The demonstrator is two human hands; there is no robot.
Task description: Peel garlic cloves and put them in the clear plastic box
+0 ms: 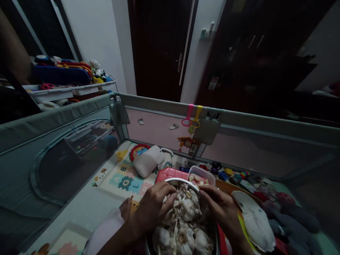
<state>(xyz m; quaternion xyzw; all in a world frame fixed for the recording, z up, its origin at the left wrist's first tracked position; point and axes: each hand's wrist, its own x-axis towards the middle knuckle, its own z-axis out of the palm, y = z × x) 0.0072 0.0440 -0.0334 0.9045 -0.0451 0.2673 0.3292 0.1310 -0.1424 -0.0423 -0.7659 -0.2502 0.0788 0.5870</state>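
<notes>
A bare left hand (pixel 158 200), fingers curled together, reaches over the left side of a round, silvery metal bowl (pixel 212 226) heaped with white, papery-skinned garlic bulbs (pixel 186 235). Just beyond the bowl is a clear plastic container (pixel 210 179) of pale peeled cloves (pixel 196 178); a bare right hand (pixel 222 209) bends at the bowl's right edge, though in dim light I cannot tell whether either hand's fingers grip anything

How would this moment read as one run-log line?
left hand: curled over bowl's left side, grip unclear | right hand: at bowl's right rim | garlic: inside bowl | tub: beyond bowl, holding cloves
</notes>
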